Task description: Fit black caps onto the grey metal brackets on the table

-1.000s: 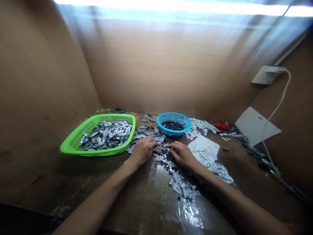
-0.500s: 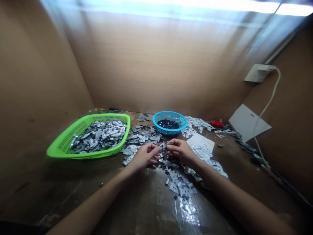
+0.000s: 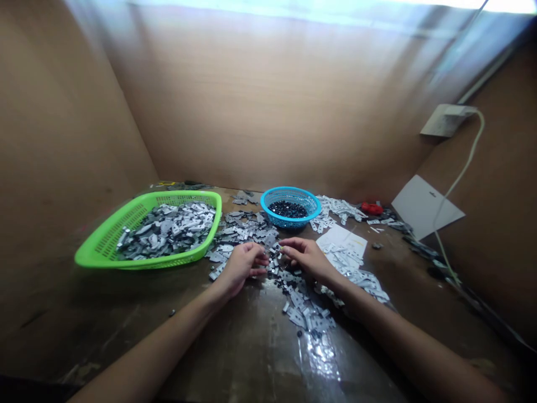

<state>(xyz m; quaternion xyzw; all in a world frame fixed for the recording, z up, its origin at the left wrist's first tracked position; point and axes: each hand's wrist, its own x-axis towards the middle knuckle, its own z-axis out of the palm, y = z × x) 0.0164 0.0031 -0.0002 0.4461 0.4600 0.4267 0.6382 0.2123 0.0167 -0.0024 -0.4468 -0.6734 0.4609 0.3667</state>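
My left hand [image 3: 242,263] and my right hand [image 3: 306,255] meet over a scatter of small grey metal plates [image 3: 308,313] on the dark wooden table [image 3: 235,347]. Both hands have their fingers curled and pinched, fingertips a few centimetres apart, around small parts too tiny to name. Directly behind the hands stands a blue round basket [image 3: 290,197] of small black pieces. A green plastic basket [image 3: 109,242] full of grey metal plates sits to the left. More grey plates [image 3: 243,226] lie between the two baskets.
Brown board walls close in the table on three sides. White paper [image 3: 342,239] and pale plates [image 3: 361,274] lie at the right, a red object [image 3: 371,208] behind them. A white card [image 3: 425,206] leans on the right wall under a socket [image 3: 447,119] with a cable.
A second ago both hands lay flat on the plates; they lifted, curled and pinched small parts between them. The view shifted slightly, so the baskets sit further left.
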